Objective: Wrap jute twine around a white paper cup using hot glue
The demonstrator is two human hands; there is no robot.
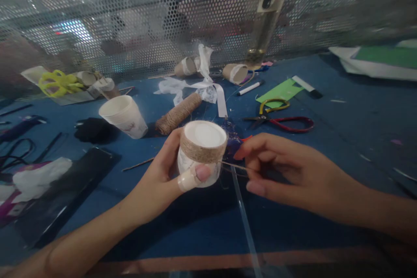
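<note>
My left hand point(169, 173) is closed around a white paper cup point(206, 134), its bandaged thumb pressed on the near side. Brown twine point(203, 152) is wound in a band around the cup near its upper end. From that band a loose strand of twine point(235, 165) runs to my right hand point(276, 171), whose curled fingers hold it. Behind the cup lies a spool of twine point(179, 113). A blue glue gun point(233, 139) is partly hidden behind the cup, and a clear glue stick point(244, 217) extends from it toward the table's front edge.
Scissors point(283, 122) with red and yellow handles lie right of the cup. Stacked paper cups point(124, 115) lean at left, near a black phone-like slab point(68, 195). White ribbon point(221, 100), cardboard rolls point(234, 73) and a bottle point(263, 21) stand farther back, before a perforated metal screen point(146, 21).
</note>
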